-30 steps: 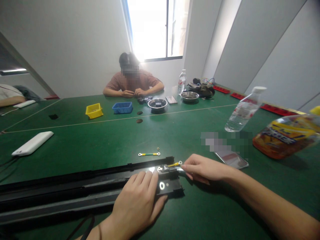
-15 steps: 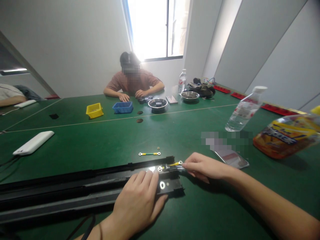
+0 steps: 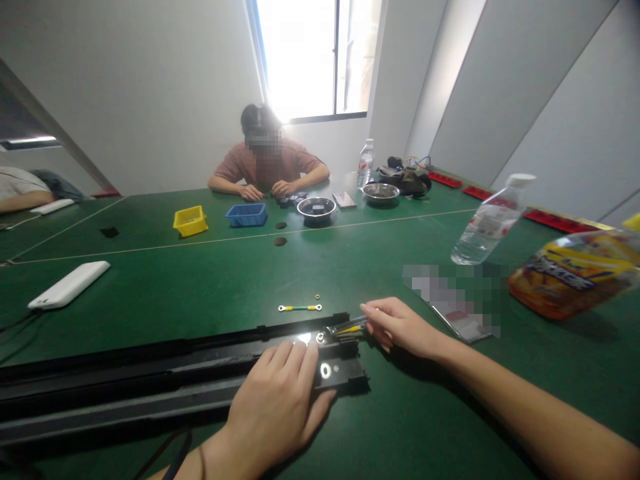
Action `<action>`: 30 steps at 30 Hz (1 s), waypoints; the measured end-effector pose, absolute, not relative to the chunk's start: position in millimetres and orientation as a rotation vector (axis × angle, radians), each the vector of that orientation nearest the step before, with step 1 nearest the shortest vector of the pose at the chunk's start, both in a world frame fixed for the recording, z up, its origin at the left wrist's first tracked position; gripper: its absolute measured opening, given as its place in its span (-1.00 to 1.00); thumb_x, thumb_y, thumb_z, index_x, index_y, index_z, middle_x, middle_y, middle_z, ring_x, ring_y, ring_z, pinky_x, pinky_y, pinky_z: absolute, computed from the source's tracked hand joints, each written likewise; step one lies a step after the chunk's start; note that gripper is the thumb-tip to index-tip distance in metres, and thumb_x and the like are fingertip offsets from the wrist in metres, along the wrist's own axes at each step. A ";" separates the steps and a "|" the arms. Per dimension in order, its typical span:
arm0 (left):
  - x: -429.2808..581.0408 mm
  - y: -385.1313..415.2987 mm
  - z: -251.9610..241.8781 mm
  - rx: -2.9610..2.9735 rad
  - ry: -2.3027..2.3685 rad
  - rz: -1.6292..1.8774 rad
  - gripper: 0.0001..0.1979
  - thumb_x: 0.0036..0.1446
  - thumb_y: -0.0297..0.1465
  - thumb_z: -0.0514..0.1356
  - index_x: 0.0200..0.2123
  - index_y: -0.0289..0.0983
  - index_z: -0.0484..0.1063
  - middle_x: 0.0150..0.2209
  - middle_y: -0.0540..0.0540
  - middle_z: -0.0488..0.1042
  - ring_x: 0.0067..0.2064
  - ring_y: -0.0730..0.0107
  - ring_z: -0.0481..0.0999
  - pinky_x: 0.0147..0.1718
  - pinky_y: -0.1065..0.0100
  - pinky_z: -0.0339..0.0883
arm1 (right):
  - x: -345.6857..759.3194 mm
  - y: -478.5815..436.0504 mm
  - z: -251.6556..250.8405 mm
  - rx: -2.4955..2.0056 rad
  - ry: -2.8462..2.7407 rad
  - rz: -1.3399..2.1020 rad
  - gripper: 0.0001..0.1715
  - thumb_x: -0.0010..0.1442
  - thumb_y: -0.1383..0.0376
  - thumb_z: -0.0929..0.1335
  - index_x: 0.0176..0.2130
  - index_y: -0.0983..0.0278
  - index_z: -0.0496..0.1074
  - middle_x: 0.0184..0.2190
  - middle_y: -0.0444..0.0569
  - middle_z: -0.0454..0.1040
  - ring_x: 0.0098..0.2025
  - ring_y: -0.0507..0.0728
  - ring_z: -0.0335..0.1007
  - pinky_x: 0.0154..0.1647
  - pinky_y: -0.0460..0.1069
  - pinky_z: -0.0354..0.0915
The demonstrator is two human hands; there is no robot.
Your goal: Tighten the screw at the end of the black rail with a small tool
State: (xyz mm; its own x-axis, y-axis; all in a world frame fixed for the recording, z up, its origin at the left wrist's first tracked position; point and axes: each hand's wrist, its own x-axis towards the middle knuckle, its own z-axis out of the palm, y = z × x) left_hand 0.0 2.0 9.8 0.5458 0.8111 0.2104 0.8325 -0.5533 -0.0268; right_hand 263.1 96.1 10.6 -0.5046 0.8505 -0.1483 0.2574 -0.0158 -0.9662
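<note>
Backlit via overexp. window [image 3: 303, 57]; haze nearby; R edge stretched

From here I see a shiny metal tool [image 3: 350, 325], smooth glinting rail [image 3: 200, 362], semi-gloss bench [image 3: 225, 280], polished metal bowl [image 3: 317, 219], plastic bottle [image 3: 490, 223]

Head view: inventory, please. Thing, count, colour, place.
Rail: 1, black, near left
Metal tool: 1, silver, over rail end
Ring-ended leads: 2, green-yellow behind rail, yellow beside tool
Small ring: 1, brassy, behind rail
Boxy devices: 2, white, left
Bins: 2, yellow and blue, far side
Metal bowls: 2, silver, far side
Water bottles: 2, clear, far and right
Large bottle: 1, orange, right
Thin slabs: 2, pale, far and right
Bundle: 1, dark, far right
Red strips: 3, red, right
Window: 1, bright, far wall
Table: 1, green, beneath rail
Other people: 2, reddish top far, white top left
Left hand: 1, bare, on rail
Right hand: 1, bare, holding tool
</note>
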 end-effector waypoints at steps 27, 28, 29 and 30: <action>-0.5 2.3 10.0 -2.648 -1.412 -0.270 -0.47 0.33 -0.09 0.13 0.20 -0.33 0.34 0.00 -0.28 0.50 -0.04 -0.03 0.48 -0.09 0.03 0.39 | 260.9 92.7 19.6 -1.285 -1.990 1.530 -0.42 0.39 -0.04 0.25 -0.51 0.27 0.31 -0.71 -0.23 0.20 -0.69 -0.03 0.15 -0.65 -0.14 0.06; -0.4 2.3 10.2 -2.650 -1.417 -0.265 -0.46 0.33 -0.09 0.13 0.21 -0.33 0.34 0.00 -0.28 0.50 -0.04 -0.02 0.48 -0.09 0.03 0.39 | 262.3 92.0 21.4 -1.287 -2.026 1.577 -0.42 0.38 -0.05 0.25 -0.51 0.27 0.31 -0.72 -0.23 0.20 -0.70 -0.03 0.15 -0.67 -0.14 0.04; -0.3 2.3 10.5 -2.652 -1.423 -0.260 -0.46 0.34 -0.09 0.13 0.21 -0.33 0.33 0.00 -0.28 0.50 -0.03 -0.02 0.48 -0.08 0.03 0.39 | 263.6 91.2 23.2 -1.288 -2.062 1.626 -0.42 0.38 -0.06 0.25 -0.50 0.28 0.32 -0.73 -0.23 0.21 -0.71 -0.03 0.15 -0.69 -0.15 0.03; -0.1 2.3 10.6 -2.654 -1.427 -0.254 -0.46 0.34 -0.09 0.13 0.22 -0.32 0.32 0.00 -0.27 0.50 -0.03 -0.02 0.48 -0.08 0.04 0.39 | 264.8 90.4 24.7 -1.287 -2.084 1.660 -0.41 0.38 -0.07 0.24 -0.49 0.28 0.34 -0.74 -0.23 0.21 -0.72 -0.03 0.14 -0.70 -0.15 0.02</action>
